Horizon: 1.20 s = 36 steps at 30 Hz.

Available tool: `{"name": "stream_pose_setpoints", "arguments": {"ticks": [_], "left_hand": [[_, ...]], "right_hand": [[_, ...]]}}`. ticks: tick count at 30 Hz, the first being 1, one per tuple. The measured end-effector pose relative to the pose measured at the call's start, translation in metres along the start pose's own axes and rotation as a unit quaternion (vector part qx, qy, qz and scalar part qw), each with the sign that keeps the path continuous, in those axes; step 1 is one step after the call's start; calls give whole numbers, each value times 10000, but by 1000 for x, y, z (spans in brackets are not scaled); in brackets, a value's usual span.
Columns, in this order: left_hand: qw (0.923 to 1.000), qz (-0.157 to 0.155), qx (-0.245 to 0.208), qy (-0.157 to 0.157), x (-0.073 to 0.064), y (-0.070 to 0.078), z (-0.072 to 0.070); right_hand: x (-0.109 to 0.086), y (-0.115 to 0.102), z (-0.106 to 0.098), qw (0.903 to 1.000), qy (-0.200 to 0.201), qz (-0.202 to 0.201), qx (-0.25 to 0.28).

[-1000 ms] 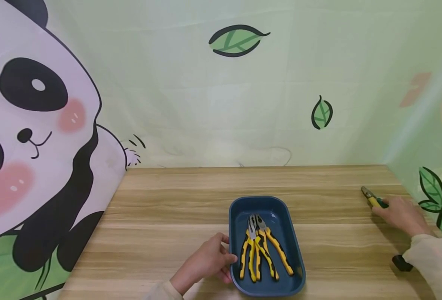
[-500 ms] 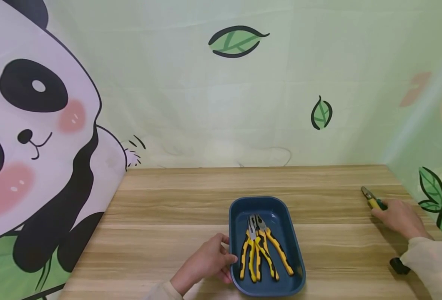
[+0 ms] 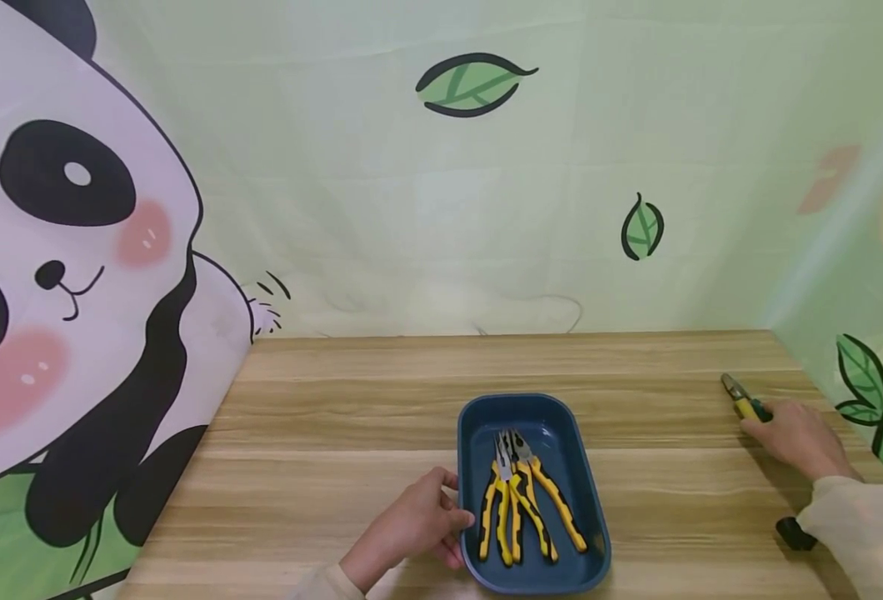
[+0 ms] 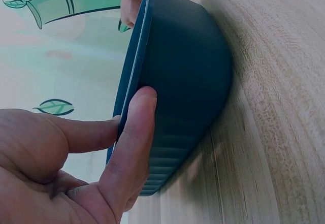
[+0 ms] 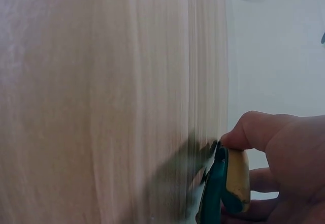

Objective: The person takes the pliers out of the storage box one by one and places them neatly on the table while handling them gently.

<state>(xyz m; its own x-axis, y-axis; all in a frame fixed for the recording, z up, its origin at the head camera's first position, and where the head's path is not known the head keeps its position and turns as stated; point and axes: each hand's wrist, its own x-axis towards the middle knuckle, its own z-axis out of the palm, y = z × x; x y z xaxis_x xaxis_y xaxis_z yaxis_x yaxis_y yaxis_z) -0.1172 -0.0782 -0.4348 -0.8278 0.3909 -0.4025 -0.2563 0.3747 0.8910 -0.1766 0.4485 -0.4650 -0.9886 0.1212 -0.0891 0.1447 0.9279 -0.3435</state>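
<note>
My left hand (image 3: 422, 518) pinches the left rim of a dark blue plastic tray (image 3: 595, 508), thumb over the edge and fingers along the outside wall. The left wrist view shows the same grip on the tray's side (image 4: 188, 56). Inside it, pliers with yellow-and-black handles (image 3: 557, 504) overlap, metal heads toward the far end. Over at the table's right side, my right hand (image 3: 801, 437) holds pliers with yellow-and-green handles (image 3: 746, 406), their metal head pointing far left. The right wrist view shows thumb and fingers around the handles (image 5: 236, 181); the head is mostly out of sight there.
A wood-grain table (image 3: 321, 417) bears everything. Printed cloth (image 3: 336, 208) with a panda and leaves stands along its back and sides. A small black object (image 3: 795, 533) shows by the right sleeve.
My right wrist and sleeve have shifted slightly left, the pliers staying almost in place. The left hand and the tray look unmoved.
</note>
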Motion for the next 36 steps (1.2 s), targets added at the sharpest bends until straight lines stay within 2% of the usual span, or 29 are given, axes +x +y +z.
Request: {"name": "stream_pose_setpoints", "arguments": {"ticks": [8,20,29,36], "left_hand": [[10000,-49,36,19,0,1,0],[9999,-107,96,3,1,2,1],[9997,-168,149,-9,2,2,1],[9997,-181,154,-19,3,2,1]], "right_hand": [[-1,0,4,9997,81,-209,113],[-2,1,3,9995,-44,-298,44],[0,3,5,9998,-167,-140,39],[-2,2,8,9999,-22,-65,93]]}}
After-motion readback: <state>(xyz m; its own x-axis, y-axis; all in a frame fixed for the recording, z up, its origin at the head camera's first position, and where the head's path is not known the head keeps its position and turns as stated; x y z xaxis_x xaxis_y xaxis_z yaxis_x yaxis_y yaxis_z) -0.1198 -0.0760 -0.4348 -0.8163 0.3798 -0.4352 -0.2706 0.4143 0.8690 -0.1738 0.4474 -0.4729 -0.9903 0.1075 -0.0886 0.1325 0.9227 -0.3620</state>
